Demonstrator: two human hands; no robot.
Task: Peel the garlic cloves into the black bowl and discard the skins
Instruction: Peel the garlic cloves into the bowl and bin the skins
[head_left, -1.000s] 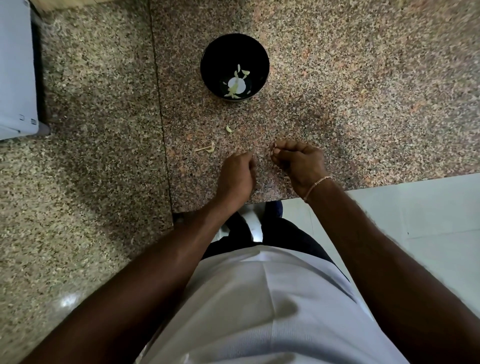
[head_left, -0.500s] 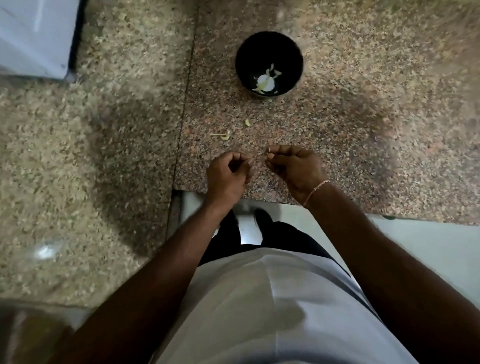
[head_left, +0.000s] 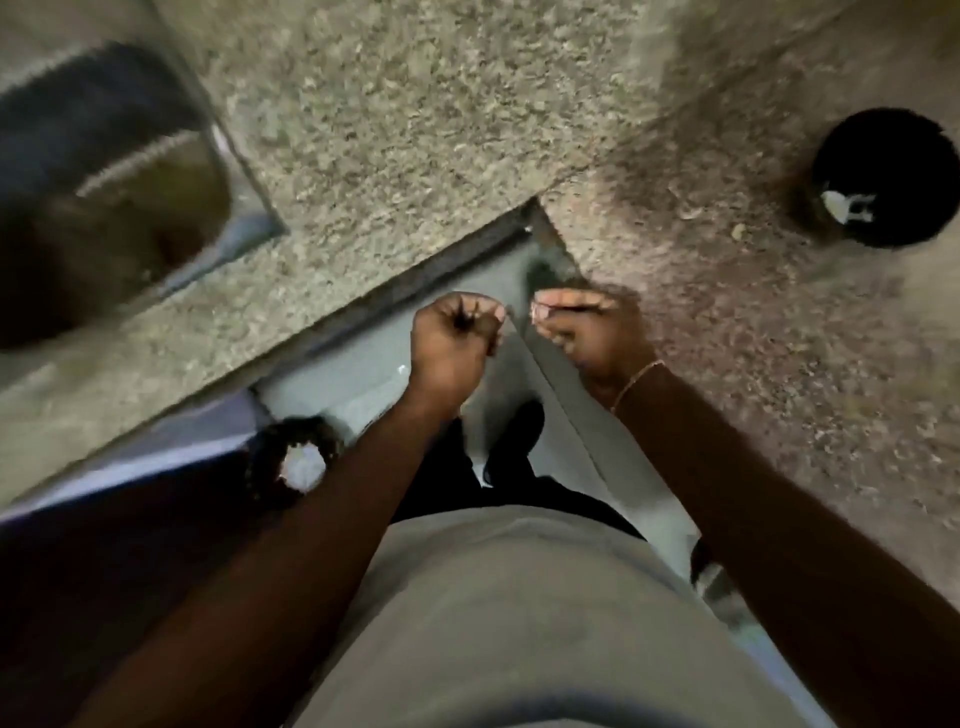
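both hands hovered off the inner corner of the speckled granite tabletop (head_left: 727, 338), above the floor, with the round black bowl (head_left: 883, 176) well apart at the far right, holding pale peeled garlic pieces (head_left: 844, 205) in its bottom. the left hand (head_left: 454, 343) was curled into a loose fist and the right hand (head_left: 587, 327) had its fingers (head_left: 550, 312) bent toward the thumb as if pinching; blur hid whether either held a clove or skin, so i could not tell. this looked like the discard step, the person turned toward the steel sink (head_left: 119, 197) at the left. the next move likely called for carrying any skins clear of the bowl and letting go over a waste spot, which was not plainly visible.
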